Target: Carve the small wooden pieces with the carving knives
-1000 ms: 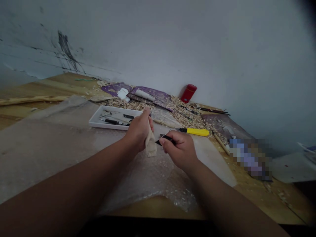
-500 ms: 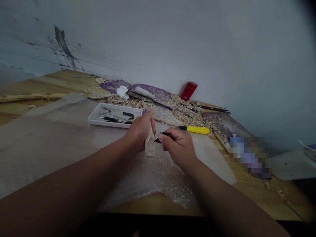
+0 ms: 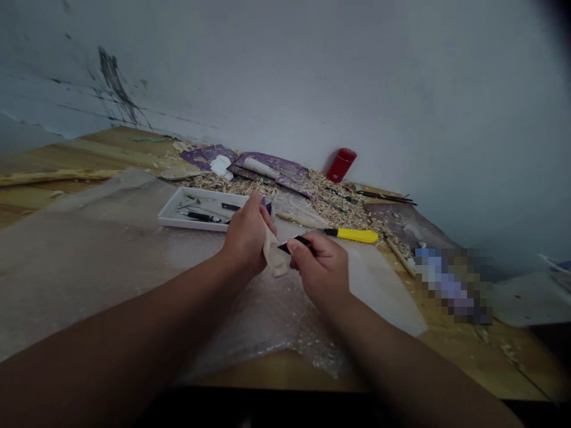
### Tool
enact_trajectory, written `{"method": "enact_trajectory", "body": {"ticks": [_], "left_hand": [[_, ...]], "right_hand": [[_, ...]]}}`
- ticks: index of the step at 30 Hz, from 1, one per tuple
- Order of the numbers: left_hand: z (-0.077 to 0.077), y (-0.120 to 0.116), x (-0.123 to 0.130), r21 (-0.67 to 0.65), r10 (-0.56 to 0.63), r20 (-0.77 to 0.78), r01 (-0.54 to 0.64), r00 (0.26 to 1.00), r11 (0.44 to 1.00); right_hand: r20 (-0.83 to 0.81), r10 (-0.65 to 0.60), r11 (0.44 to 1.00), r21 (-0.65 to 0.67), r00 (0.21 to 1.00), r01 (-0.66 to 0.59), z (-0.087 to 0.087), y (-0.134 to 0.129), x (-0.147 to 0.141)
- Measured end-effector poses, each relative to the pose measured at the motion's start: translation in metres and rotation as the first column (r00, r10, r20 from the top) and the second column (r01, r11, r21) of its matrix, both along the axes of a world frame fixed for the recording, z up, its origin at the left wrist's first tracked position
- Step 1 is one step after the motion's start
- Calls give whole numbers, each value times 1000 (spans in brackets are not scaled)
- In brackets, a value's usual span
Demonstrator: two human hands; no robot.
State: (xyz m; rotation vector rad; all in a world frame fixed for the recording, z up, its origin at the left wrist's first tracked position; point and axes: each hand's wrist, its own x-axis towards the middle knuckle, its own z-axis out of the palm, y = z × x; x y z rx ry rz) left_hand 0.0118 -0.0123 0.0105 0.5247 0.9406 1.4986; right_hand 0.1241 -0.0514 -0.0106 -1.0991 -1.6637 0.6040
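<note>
My left hand (image 3: 244, 238) is closed around a pale piece of carved wood (image 3: 277, 263), whose lower end sticks out below the palm. A bit of purple shows at the fingertips, and I cannot tell what it is. My right hand (image 3: 323, 267) grips a black carving knife (image 3: 295, 243), its pointed blade touching or almost touching the wood's right side. Both hands are above a bubble-wrap sheet (image 3: 111, 267). Just behind the left hand, and partly covered by it, is a white tray (image 3: 191, 224) with a black pen-like tool and other small tools.
Beyond the hands lies a yellow-handled cutter (image 3: 357, 235). Wood shavings (image 3: 319, 193) are heaped along the wall with purple sheets (image 3: 285, 163) among them. A red object (image 3: 341, 164) leans against the wall. Thin dark rods (image 3: 388, 196) lie at the back right.
My left hand has shifted slightly left and turned, so the wood's lower end now tilts to the right. The knife blade sits a little higher against it.
</note>
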Motion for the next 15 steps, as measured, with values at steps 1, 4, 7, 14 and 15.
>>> {"method": "enact_trajectory", "body": {"ticks": [1, 4, 7, 14, 15], "left_hand": [[2, 0, 0, -18, -2, 23, 2, 1000, 1000], [5, 0, 1, -78, -5, 87, 12, 996, 997], [7, 1, 1, -131, -66, 103, 79, 992, 988], [4, 2, -1, -108, -276, 91, 285, 957, 952], [4, 2, -2, -100, -293, 94, 302, 952, 948]], "right_hand": [[59, -20, 998, 62, 998, 16, 2, -2, 0], [199, -47, 978, 207, 979, 5, 5, -3, 2], [256, -40, 964, 264, 966, -31, 6, -2, 2], [153, 80, 985, 140, 985, -101, 7, 2, 4], [164, 100, 979, 163, 981, -126, 7, 2, 5]]}}
